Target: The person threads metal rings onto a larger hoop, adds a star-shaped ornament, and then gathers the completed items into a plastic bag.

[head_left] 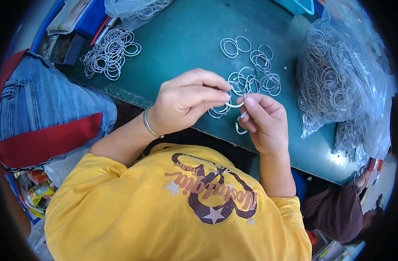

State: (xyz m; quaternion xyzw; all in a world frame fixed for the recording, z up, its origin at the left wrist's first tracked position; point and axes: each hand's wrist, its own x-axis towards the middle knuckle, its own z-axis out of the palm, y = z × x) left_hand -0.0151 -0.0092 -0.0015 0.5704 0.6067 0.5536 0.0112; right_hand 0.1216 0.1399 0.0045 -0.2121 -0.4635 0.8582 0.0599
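Over the near edge of the green table, my left hand (188, 99) pinches one side of a whitish metal ring (237, 105) between thumb and fingertips. My right hand (266, 122) has its thumb and forefinger closed on the other side of that ring. A second white ring (237, 129), partly hidden, hangs at the curled lower fingers of my right hand. Just beyond my fingertips lie loose rings (271, 84) in small overlapping groups. Some rings (217, 114) show beneath my left fingers, partly covered.
A heap of rings (107, 54) lies at the table's left. On the right stands a bulging clear plastic bag of rings (327, 74). Another plastic bag (133, 8) and a blue basket (298, 6) sit at the far edge. A person in jeans (55, 93) is close on the left.
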